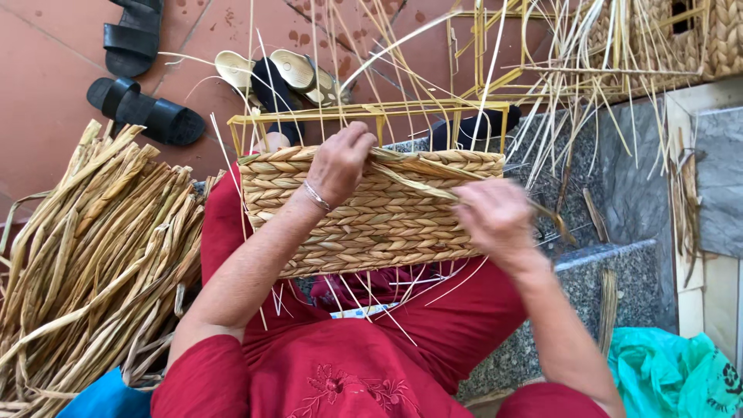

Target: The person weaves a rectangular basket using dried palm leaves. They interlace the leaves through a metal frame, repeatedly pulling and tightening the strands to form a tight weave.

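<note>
Under my fingers sits a half-woven basket (364, 217), braided straw walls on a yellow wire frame (371, 112), resting on my lap against the red dress (348, 364). Left hand (340, 164) is draped over the top rim, fingers curled down and closed on the rim braid; a thin bracelet (316, 196) sits at the wrist just behind them. Right hand (495, 217) is at the basket's right end, fingers narrow, pinched on a flat straw strand (422, 184) that runs from those fingertips leftward toward the left-hand fingers along the rim. Exact grip of the right thumb I cannot tell, it's blurred. Above the left fingers the bare frame sticks up with thin pale uprights (325, 70) fanning out. Below both hands loose thin ends poke from the basket's underside over the dress. Far left of the left hand lies a big pile of dried rushes (93, 255) on the red tile floor (46, 70). Beyond the fingers, past the frame: black sandals (143, 112) and a pair of tan sandals (298, 73). Right of the right hand, a grey stone step (619, 193); up beyond it another woven basket (681, 39) with loose straws. Lower right, near my right elbow, a teal plastic bag (669, 375). Blue thing (108, 399) by the left elbow, kind unclear.
</note>
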